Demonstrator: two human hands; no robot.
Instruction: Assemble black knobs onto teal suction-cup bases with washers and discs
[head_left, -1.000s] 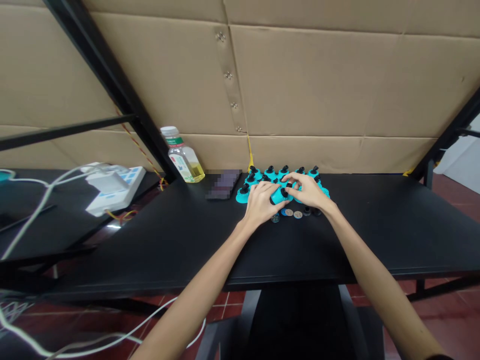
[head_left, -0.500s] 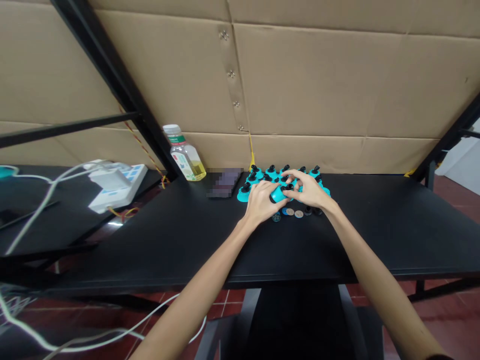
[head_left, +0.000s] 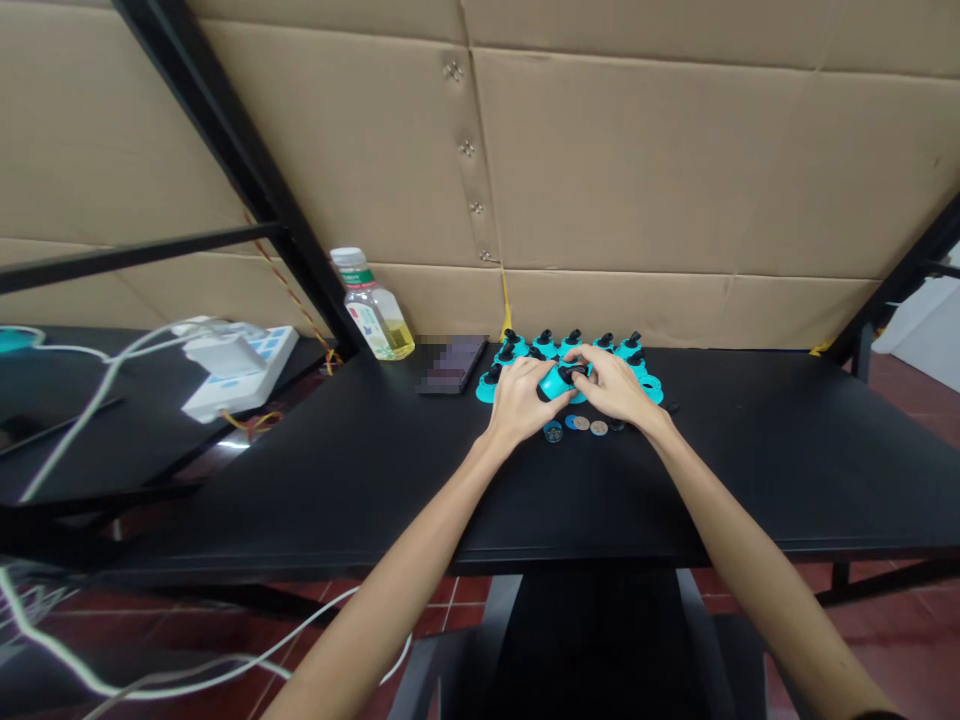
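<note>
My left hand (head_left: 519, 398) is closed round a turquoise piece with a black top (head_left: 556, 382), its thumb along the near side. The fingers of my right hand (head_left: 611, 385) pinch the black part (head_left: 574, 372) at that piece's right end. Just behind and around my hands stand several turquoise bases with black knobs (head_left: 545, 341), grouped in rows. One turquoise base (head_left: 651, 386) at the right shows an open hole. On the near side of my hands lie a dark round disc (head_left: 553, 432) and a few small pale discs (head_left: 598, 428).
A black table (head_left: 360, 470) runs across the view, backed by a cardboard wall (head_left: 637, 160). Left of the bases lie a dark phone-like slab (head_left: 453, 364) and a bottle of yellow liquid (head_left: 375, 310). Farther left are a white power strip (head_left: 247, 380) and cables.
My right hand has moved slightly left and inward, its fingers closing over the black part. The turquoise piece stays in my left hand. The view has shifted a little.
</note>
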